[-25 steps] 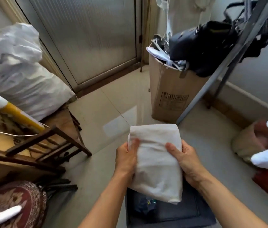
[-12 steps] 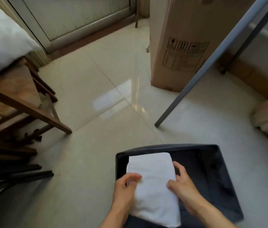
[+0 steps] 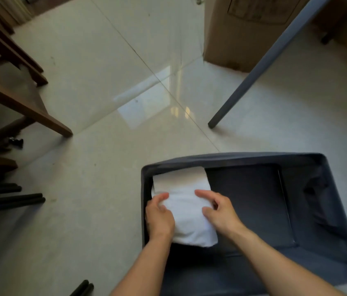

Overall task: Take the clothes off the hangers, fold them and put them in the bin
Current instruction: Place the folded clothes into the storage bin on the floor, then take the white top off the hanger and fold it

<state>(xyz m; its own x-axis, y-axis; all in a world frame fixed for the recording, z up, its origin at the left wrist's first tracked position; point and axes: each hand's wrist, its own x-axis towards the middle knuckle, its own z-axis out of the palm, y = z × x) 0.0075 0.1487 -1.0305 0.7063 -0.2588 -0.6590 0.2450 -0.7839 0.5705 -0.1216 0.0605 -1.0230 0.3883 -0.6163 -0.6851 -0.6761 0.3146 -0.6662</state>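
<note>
A folded white garment (image 3: 184, 202) lies inside the dark grey fabric bin (image 3: 232, 157), against its left wall. My left hand (image 3: 159, 214) grips the garment's left edge, thumb on top. On the right edge sits my right hand (image 3: 219, 210), fingers curled over the cloth. Both hands reach down into the bin from the near side. The rest of the bin's floor is dark and bare, apart from a dark crumpled shape at its right wall.
The bin stands on a pale tiled floor. A grey slanted rack leg (image 3: 260, 67) touches down beyond it. A tall cardboard box (image 3: 234, 39) stands at the back right. Wooden furniture legs (image 3: 25, 107) and black bars (image 3: 10, 199) fill the left side.
My hands have carried the folded white garment from chest height down into the bin, toward its left wall. My view has tilted down to the floor.
</note>
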